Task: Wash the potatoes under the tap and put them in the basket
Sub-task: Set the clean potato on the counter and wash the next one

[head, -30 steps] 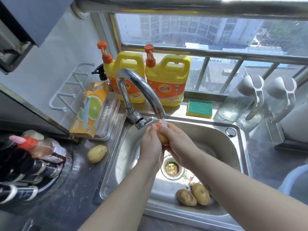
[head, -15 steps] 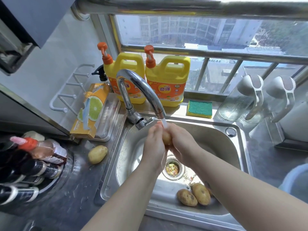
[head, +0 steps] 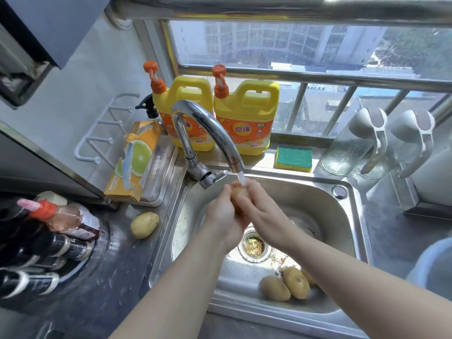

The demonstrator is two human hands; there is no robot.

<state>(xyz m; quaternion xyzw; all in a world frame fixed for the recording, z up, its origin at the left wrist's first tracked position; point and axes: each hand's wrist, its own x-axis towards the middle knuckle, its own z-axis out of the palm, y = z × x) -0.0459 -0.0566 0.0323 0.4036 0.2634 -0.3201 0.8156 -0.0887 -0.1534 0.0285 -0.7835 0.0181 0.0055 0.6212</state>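
Looking down through the head view, we find both hands at work under the tap (head: pixel 208 126). The left hand (head: pixel 221 216) and the right hand (head: pixel 263 214) are pressed together round one potato (head: pixel 236 195), fingers curled over it from either side so that only a sliver of its skin shows between them. The stream of water (head: pixel 241 178) falls right onto the top of that potato, above the middle of the sink (head: pixel 322 204). We judge the step in hand to be the washing itself, and the task to be at an early or middle stage. Two potatoes (head: pixel 285 286) lie touching each other on the sink floor near the front edge, with what may be a third partly hidden behind the right forearm. Another, the counter potato (head: pixel 144 225), sits on the dark worktop just left of the sink. Whether any of these have been rinsed we cannot tell. A pale blue rim (head: pixel 433 267) at the far right edge may be the basket, but too little of it shows for us to be sure. Next, we reckon, the grip must hold on wet, slippery skin while the potato is carried out from under the water and across to the right, clear of the sink's edge.
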